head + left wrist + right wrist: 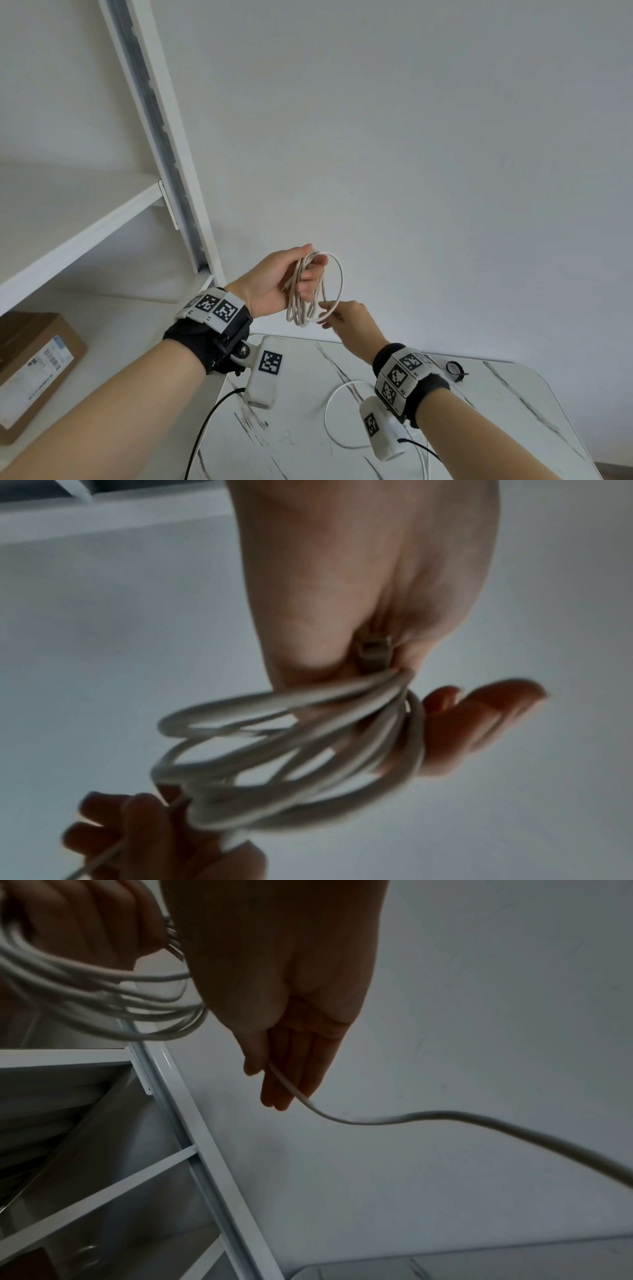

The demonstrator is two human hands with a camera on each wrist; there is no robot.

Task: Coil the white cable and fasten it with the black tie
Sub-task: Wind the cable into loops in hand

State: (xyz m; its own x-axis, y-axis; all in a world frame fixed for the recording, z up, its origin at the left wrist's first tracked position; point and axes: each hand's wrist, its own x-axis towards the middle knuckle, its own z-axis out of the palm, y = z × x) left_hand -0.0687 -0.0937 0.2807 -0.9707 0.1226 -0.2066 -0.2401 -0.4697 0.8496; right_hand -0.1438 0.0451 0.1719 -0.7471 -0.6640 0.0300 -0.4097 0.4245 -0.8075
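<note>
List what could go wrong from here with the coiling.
The loops in the left hand are uneven; the white cable coil could spring apart if that grip loosens. The slack on the marble table may snag. The black tie lies apart while the right hand guides cable.

Both forearms raised, left hand curled with gathered fingers, right hand just below, pinching.

A white marble-patterned tabletop with dark veins and rounded corners stands against the wall. A loose stretch of thin white cable lies curved on it near the middle, and a small black looped tie rests by its far edge, well apart from the cable.
</note>
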